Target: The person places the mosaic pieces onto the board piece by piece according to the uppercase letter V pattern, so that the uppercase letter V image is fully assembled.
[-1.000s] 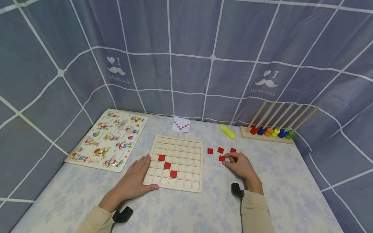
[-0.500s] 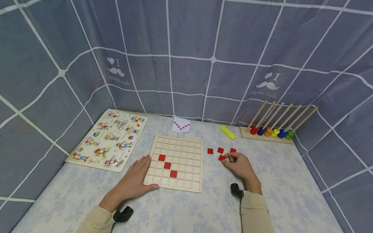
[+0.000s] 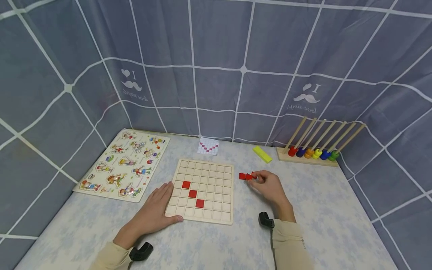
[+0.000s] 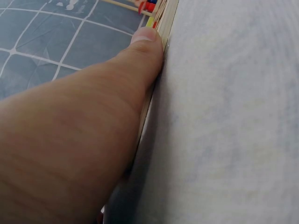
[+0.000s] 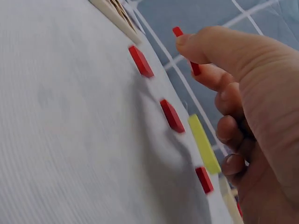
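My right hand (image 3: pixel 269 186) pinches a red square tile (image 5: pixel 195 69) between thumb and index finger, lifted off the table. In the right wrist view, three more red tiles lie on the table below it: one tile (image 5: pixel 141 61) nearest the board, a second tile (image 5: pixel 172 115) and a third tile (image 5: pixel 204 180). My left hand (image 3: pixel 153 208) rests against the left side of a wooden grid board (image 3: pixel 216 187), thumb (image 4: pixel 145 39) along its near edge, fingers straight. Three red tiles sit diagonally in the board's cells, the middle tile (image 3: pixel 192 194) among them.
A small paper card (image 3: pixel 208 146) with a red V pattern lies behind the board. A yellow strip (image 3: pixel 262 154) and a peg abacus (image 3: pixel 297 159) stand at back right. At left lies a picture puzzle board (image 3: pixel 111 165). A grey gridded curtain (image 3: pixel 216 88) encloses the table.
My right hand has lifted the nearest red tile off the table and moved left with it, toward the board. The left hand stays at the board's side.
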### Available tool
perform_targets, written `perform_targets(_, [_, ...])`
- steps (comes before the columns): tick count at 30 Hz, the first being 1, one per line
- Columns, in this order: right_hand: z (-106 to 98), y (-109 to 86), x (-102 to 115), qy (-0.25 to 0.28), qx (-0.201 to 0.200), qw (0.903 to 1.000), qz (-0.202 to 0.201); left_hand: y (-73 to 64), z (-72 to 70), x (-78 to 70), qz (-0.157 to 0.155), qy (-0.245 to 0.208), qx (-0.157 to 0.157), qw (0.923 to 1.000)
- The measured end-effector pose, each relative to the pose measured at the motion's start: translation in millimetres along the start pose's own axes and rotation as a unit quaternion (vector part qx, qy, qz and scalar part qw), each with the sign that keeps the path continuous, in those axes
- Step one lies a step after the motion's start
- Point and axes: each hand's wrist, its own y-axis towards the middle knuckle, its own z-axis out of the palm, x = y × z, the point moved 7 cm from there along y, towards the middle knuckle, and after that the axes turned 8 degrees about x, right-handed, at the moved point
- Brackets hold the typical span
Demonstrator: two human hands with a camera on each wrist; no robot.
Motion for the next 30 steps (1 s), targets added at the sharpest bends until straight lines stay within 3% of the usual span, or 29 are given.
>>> perform_targets(5, [14,8.0,22,0.01,-0.003,0.9994,-0.033,-1.5,-4.4,-1.3,0.004,0.007,-0.015,0.9999])
perform_targets(10, [30,12.7,39,0.015,0.019,0.9987,-0.045,-2.6,-4.9,-5.5,0.004,-0.004,-0.006,1.0])
perform_targets(17, [55,22.9,71,0.013,0.045,0.9948,-0.09,-5.9,-4.8,-6.7,0.004,-0.007,-0.007,0.9999])
perform_targets(30, [116,47.8,138,-0.011,0.106,0.9864,-0.125,-0.6,0.0,-0.5,-0.002,-0.011,0.006,0.9999])
